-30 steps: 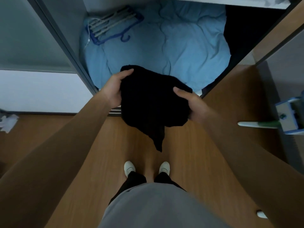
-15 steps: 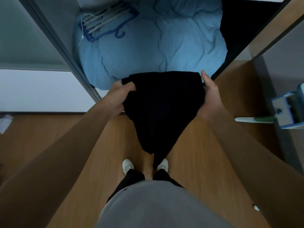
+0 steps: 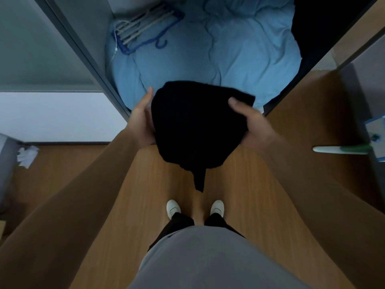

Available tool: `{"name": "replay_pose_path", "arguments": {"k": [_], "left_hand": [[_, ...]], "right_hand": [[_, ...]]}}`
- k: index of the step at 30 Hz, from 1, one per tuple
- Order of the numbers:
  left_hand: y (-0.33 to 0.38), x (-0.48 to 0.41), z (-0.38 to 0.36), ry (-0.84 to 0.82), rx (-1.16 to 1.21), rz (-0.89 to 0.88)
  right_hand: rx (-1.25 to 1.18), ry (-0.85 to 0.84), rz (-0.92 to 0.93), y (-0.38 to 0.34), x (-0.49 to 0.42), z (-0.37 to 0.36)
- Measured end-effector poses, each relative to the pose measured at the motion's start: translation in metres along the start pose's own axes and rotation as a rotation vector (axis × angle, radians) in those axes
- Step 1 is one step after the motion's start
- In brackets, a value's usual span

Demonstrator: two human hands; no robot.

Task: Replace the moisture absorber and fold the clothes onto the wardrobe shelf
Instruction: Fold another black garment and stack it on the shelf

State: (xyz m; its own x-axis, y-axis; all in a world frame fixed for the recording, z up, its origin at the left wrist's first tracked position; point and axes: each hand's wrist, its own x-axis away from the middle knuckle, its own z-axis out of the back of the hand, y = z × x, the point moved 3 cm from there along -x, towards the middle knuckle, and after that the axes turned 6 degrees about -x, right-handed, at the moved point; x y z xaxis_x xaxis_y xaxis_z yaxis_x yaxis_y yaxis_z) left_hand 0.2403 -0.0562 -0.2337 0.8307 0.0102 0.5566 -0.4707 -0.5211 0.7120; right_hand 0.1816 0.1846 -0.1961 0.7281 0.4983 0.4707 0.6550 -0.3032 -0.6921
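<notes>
A: Where's the black garment [image 3: 195, 126]?
B: Between both hands, with the blue bedding [image 3: 229, 59] straight ahead. The right hand [image 3: 253, 127] grasps it, thumb on top. The left hand [image 3: 142, 119] presses its side, fingers hidden, so I can't tell their grip.

Wardrobe frame [image 3: 87, 59] left; quilt [image 3: 239, 59], hangers [image 3: 143, 28] cover bottom; room above quilt free.
</notes>
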Motion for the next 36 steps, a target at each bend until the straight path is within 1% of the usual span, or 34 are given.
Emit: {"name": "replay_pose_path", "arguments": {"k": [2,3,5,7,9,11,14,17,21,25,28,32,34,36], "left_hand": [[-0.007,-0.001,-0.005,0.021,-0.132,-0.016],[-0.008,-0.004,-0.006,0.061,-0.191,-0.037],[-0.002,-0.01,0.0,0.168,-0.202,-0.1],[0.0,-0.017,0.011,0.218,-0.157,-0.133],[-0.006,-0.022,0.022,0.216,-0.226,-0.113],[-0.019,-0.025,0.028,0.196,-0.341,-0.072],[-0.044,-0.028,0.022,0.103,-0.476,-0.018],[-0.059,-0.03,0.01,0.03,-0.541,-0.025],[-0.052,-0.037,-0.002,0.025,-0.509,-0.15],[-0.023,-0.04,-0.012,0.127,-0.446,-0.3],[0.003,-0.038,-0.025,0.116,-0.528,-0.374],[0.027,-0.033,-0.046,0.134,-0.608,-0.449],[0.035,-0.031,-0.05,0.159,-0.643,-0.48],[0.042,-0.026,-0.043,0.199,-0.648,-0.491]], "right_hand": [[0.15,0.086,0.018,0.005,-0.005,-0.001],[0.153,0.11,0.028,0.006,-0.006,-0.001],[0.036,0.108,0.037,0.006,-0.006,0.001],[-0.106,0.092,0.001,0.005,-0.005,0.008],[-0.153,0.106,-0.028,0.006,-0.004,0.015],[-0.135,0.124,-0.028,0.006,-0.005,0.023],[-0.154,0.158,-0.023,0.007,-0.007,0.03],[-0.2,0.155,-0.008,0.009,-0.007,0.033],[-0.164,0.135,-0.002,0.005,-0.004,0.036],[-0.122,0.143,-0.01,-0.004,0.0,0.05],[-0.088,0.157,0.017,-0.007,0.002,0.06],[-0.161,0.112,0.041,0.0,0.001,0.055],[-0.106,0.106,0.024,0.008,-0.003,0.043],[-0.065,0.119,0.073,0.01,-0.009,0.033]]}}
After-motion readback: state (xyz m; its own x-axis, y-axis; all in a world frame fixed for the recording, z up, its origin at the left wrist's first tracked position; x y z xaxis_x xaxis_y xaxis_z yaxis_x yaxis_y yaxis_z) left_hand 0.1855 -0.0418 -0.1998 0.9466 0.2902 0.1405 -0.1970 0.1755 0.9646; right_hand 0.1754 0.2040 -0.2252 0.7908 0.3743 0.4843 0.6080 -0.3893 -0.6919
